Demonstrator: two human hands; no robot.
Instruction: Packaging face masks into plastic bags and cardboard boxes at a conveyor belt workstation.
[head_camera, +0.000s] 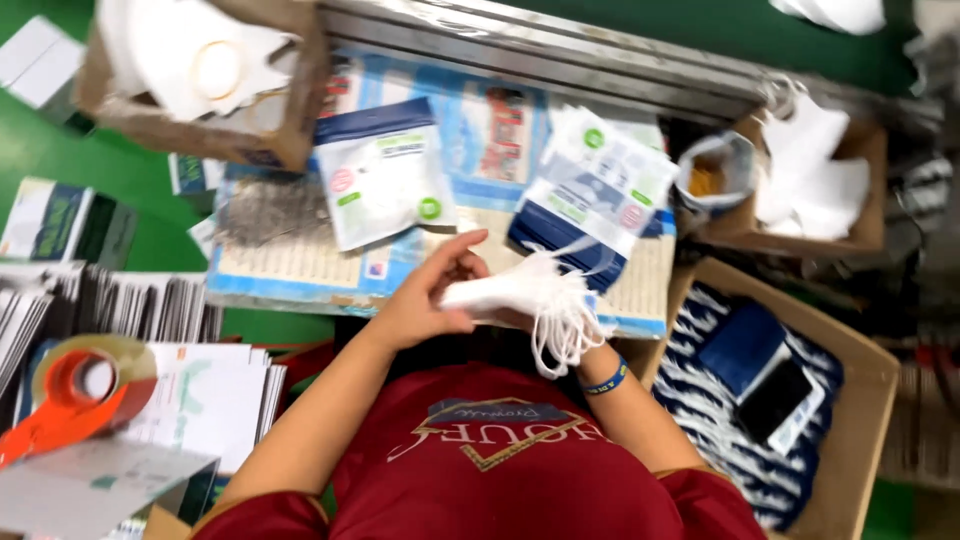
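- Face masks, a small white stack with ear loops dangling, sit between both hands just above the person's red shirt, at the near edge of a printed cardboard sheet that serves as a work surface.
- Left hand curls around the near end of the stack, thumb and fingers closed on it.
- Right hand is mostly hidden beneath the masks and loops; it seems to support the stack from below, but how tightly it grips cannot be made out. A blue wristband shows on that wrist.
- Two plastic pouches lie on the sheet beyond the hands: one pouch to the left, and a small pile of pouches to the right.
- Judging by this, the stack is gathered but not yet inside any pouch, so bagging appears to remain.
- Cardboard boxes of loose white masks stand at the far left and far right.
- An orange tape dispenser rests on paper at near left.
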